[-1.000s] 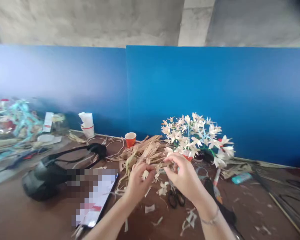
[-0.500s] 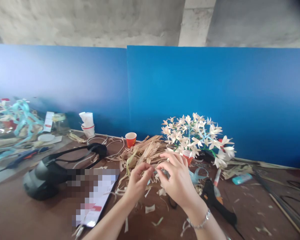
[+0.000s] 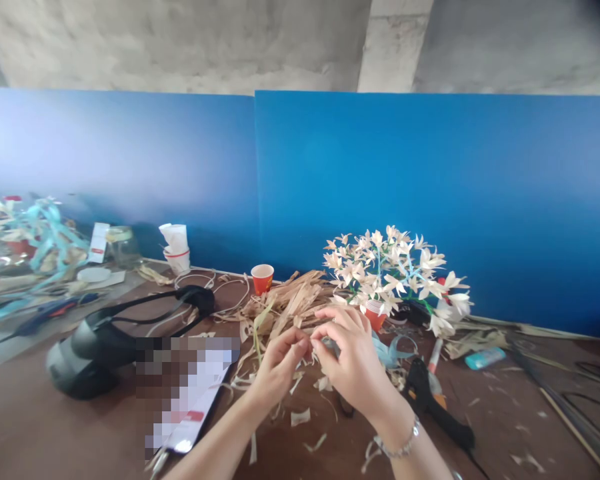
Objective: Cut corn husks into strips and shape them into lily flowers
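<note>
My left hand (image 3: 281, 360) is closed in a pinch, thumb against the fingers. Beside it, my right hand (image 3: 349, 352) also pinches with thumb and forefinger while its other fingers are lifted and bent. Both sets of fingertips nearly meet above the table; whatever small piece lies between them is too small to make out. Behind the hands lies a heap of dried husk strips (image 3: 300, 297). White husk-like flowers (image 3: 380, 263) on thin stems stand just beyond the right hand in a red cup (image 3: 376, 316). Pale scraps (image 3: 300, 418) are scattered beneath.
A phone (image 3: 200, 400), partly pixelated, and a black strapped headset (image 3: 87, 357) lie left. A black glue gun (image 3: 437, 410) is right, near a turquoise packet (image 3: 485, 358). An orange paper cup (image 3: 263, 280) stands by the blue partition (image 3: 405, 167).
Both hands stay nearly in place, still pinching. The right hand's raised fingers have shifted slightly to the left, and the fingertips of both hands have come a little closer.
</note>
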`<state>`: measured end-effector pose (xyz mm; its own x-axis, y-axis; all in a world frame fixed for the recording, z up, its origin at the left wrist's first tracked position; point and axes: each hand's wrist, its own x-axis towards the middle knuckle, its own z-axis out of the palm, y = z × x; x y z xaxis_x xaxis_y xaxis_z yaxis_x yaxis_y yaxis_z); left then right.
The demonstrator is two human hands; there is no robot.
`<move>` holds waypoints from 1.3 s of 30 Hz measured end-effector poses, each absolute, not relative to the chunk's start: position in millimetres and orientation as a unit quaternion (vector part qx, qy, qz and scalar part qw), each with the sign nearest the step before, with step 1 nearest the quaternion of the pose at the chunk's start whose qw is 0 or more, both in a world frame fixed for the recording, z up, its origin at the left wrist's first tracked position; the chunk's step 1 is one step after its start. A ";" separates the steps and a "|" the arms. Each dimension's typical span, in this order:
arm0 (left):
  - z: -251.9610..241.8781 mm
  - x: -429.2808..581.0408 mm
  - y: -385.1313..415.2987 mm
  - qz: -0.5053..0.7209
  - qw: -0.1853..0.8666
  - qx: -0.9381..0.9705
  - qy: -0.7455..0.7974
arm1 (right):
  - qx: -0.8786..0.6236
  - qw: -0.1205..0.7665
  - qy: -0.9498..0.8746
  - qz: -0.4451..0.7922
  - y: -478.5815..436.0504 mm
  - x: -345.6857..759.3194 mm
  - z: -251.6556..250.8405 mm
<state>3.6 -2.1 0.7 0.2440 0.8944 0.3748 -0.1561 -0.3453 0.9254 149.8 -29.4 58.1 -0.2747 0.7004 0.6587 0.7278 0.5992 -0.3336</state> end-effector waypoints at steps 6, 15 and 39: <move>5.6 5.2 -6.4 0.540 0.523 0.591 0.291 | -0.445 0.411 -0.795 0.023 -29.6 148.9 58.0; 1.8 6.2 -5.6 0.550 0.517 0.580 0.307 | -0.465 0.429 -0.773 0.036 -28.4 152.0 59.0; 6.0 2.2 -5.4 0.508 0.500 0.638 0.292 | -0.454 0.438 -0.775 0.038 -29.2 147.5 58.1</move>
<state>2.2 -5.4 6.0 0.3138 0.8801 0.3563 -0.1364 -0.3296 0.9342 147.5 -29.2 58.1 -0.2039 0.7371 0.6443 0.6711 0.5845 -0.4562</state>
